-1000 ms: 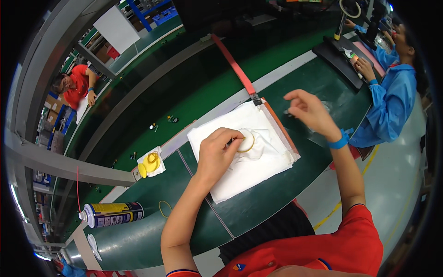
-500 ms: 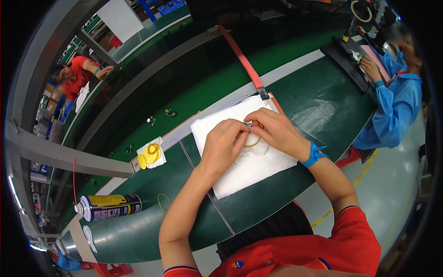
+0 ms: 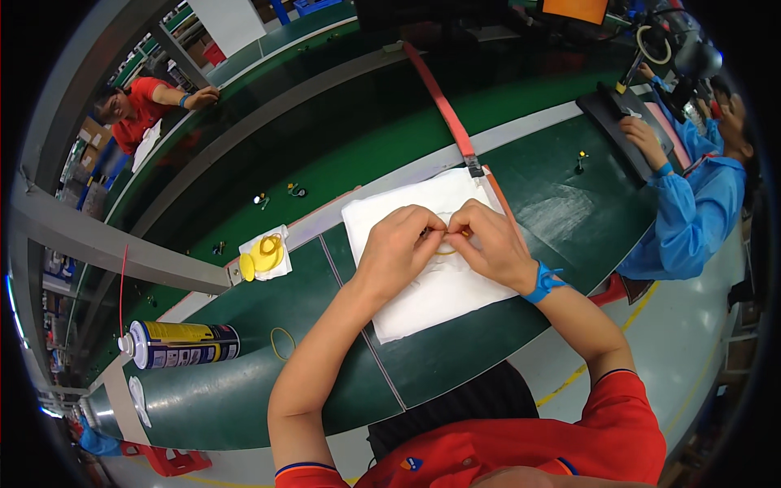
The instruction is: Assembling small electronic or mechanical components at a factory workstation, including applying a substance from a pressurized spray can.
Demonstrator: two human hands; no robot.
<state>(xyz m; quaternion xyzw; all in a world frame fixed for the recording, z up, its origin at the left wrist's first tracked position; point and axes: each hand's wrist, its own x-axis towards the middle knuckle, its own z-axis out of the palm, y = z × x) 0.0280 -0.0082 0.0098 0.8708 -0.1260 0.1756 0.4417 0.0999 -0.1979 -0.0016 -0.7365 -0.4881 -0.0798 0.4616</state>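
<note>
We've got the left hand (image 3: 399, 248) and right hand (image 3: 494, 250) near each other, thumbs and fingertips pressed together; anything pinched is too small to tell. Thin yellow ring (image 3: 445, 253), mostly hidden, lies under the fingertips on the wrinkled white cloth (image 3: 423, 313). Left of the cloth we see a cylindrical spray can (image 3: 185, 346) on its side, contents hidden, a loose yellow loop (image 3: 282, 344), and flat yellow discs (image 3: 266, 254) on white sheeting. Smooth green bench (image 3: 480, 343) under the cloth.
</note>
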